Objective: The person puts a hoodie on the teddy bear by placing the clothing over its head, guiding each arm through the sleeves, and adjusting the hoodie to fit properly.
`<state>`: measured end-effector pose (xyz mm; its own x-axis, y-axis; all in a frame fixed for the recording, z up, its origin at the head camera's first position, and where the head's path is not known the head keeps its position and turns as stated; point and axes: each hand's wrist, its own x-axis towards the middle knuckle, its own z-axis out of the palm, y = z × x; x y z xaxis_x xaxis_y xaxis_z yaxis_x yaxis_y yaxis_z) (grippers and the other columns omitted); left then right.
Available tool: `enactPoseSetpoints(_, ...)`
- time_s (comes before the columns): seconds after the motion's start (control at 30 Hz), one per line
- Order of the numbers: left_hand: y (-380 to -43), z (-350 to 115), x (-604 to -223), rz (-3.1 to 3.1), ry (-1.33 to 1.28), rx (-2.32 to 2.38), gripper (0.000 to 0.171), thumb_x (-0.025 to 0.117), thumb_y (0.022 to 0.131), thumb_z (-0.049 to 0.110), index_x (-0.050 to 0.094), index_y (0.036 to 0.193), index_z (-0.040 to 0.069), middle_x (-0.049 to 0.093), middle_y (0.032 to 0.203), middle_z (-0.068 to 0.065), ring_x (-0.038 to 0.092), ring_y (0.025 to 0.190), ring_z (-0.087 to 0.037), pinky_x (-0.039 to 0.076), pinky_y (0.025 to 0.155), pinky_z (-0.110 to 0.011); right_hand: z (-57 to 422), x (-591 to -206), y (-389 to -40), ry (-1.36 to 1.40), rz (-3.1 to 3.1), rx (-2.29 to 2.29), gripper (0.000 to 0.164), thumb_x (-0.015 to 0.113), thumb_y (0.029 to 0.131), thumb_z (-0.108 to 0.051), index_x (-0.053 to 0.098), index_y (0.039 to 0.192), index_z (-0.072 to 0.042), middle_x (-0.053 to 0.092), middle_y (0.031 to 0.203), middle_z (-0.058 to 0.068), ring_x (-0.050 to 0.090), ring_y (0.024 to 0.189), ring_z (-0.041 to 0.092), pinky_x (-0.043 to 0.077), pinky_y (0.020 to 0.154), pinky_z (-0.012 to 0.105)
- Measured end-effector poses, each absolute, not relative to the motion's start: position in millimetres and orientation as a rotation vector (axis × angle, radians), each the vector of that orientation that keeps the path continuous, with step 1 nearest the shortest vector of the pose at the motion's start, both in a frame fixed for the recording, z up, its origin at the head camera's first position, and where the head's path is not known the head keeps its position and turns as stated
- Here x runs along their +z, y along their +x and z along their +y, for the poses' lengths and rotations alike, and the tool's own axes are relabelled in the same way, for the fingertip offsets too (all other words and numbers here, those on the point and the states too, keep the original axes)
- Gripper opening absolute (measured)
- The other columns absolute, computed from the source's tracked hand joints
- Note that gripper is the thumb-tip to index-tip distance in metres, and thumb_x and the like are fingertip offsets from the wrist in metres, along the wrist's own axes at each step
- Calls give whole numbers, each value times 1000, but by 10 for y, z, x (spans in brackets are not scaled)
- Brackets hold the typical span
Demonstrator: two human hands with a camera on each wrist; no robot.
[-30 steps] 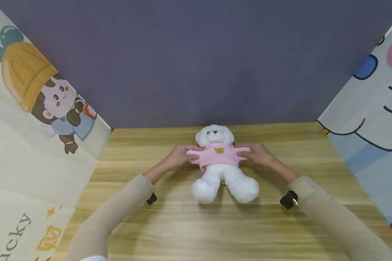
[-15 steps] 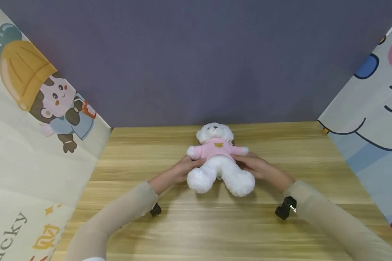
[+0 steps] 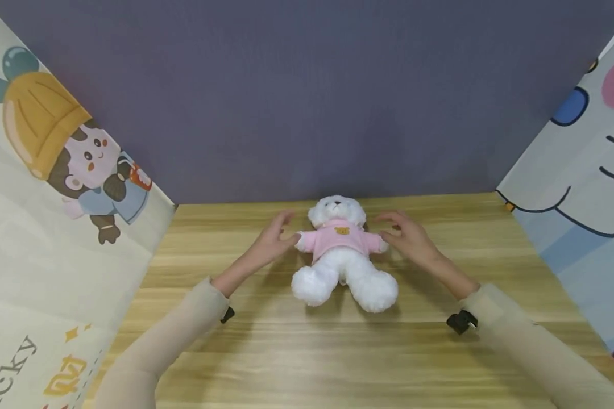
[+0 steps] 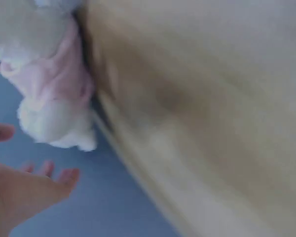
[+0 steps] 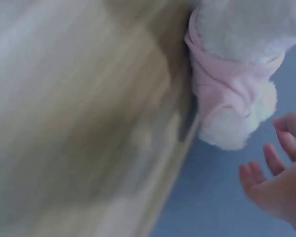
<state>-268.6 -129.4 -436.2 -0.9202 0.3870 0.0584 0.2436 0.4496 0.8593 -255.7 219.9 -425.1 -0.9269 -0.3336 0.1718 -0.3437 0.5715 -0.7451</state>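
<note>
A white plush teddy bear [image 3: 341,241] in a pink shirt lies on its back on the wooden table, head toward the back wall and legs toward me. Beside its paw on the left, my left hand [image 3: 270,243] is spread with relaxed fingers, the thumb tip right at the paw. My right hand [image 3: 411,241] mirrors it at the other paw, fingers loosely bent and holding nothing. In the left wrist view the bear [image 4: 54,94] shows apart from the hand [image 4: 27,190]. The right wrist view shows a gap between the bear [image 5: 232,94] and my fingers [image 5: 274,160].
A dark grey-blue panel [image 3: 327,102] rises at the back edge of the table [image 3: 312,363], close behind the bear's head. Printed side walls flank it: a cartoon child in a yellow hat [image 3: 89,159] on the left, a white cartoon figure [image 3: 558,170] on the right.
Both hands first let go of the bear's arms and moved down to its waist sides, then came away outward and up beside the paws. The bear has shifted slightly left and toward the wall.
</note>
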Motion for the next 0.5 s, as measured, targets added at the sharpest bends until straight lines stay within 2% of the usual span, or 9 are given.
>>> enactPoseSetpoints(0.1,-2736,-1226,-4231,2790,1038,1018,47,66,99,14,53,142,1,54,145,-18,46,138,-35,38,115,-49,2118,-4175,-2596,928,-2665,882,27,74,92,-6,70,118,-2,66,124,16,59,119,38,49,98,55)
enactPoseSetpoints(0.2,-2760,-1119,-4194,2792,1464,653,31,66,99,11,66,129,2,61,136,-17,54,129,-33,42,112,-43,2040,-4179,-2609,1142,-2637,712,22,76,90,-6,74,112,-2,68,117,14,65,110,33,54,92,49)
enactPoseSetpoints(0.27,-2759,-1072,-4218,2732,1654,495,23,65,99,11,70,121,3,64,131,-17,58,124,-32,45,109,-39,2015,-4206,-2600,1219,-2659,676,21,76,91,-7,75,111,-2,68,115,14,67,105,30,56,88,46)
enactPoseSetpoints(0.37,-2740,-1031,-4218,2672,1671,475,19,63,101,10,73,116,5,64,129,-17,60,121,-30,47,106,-37,2025,-4226,-2583,1207,-2708,709,21,76,90,-7,76,111,-2,68,115,14,67,103,29,57,86,44)
enactPoseSetpoints(0.5,-2786,-951,-4169,2713,1295,763,24,59,100,1,69,122,1,64,127,-16,63,113,-28,53,96,-36,2038,-4196,-2593,953,-2821,850,25,68,97,-10,71,120,1,70,115,17,68,100,30,58,84,45)
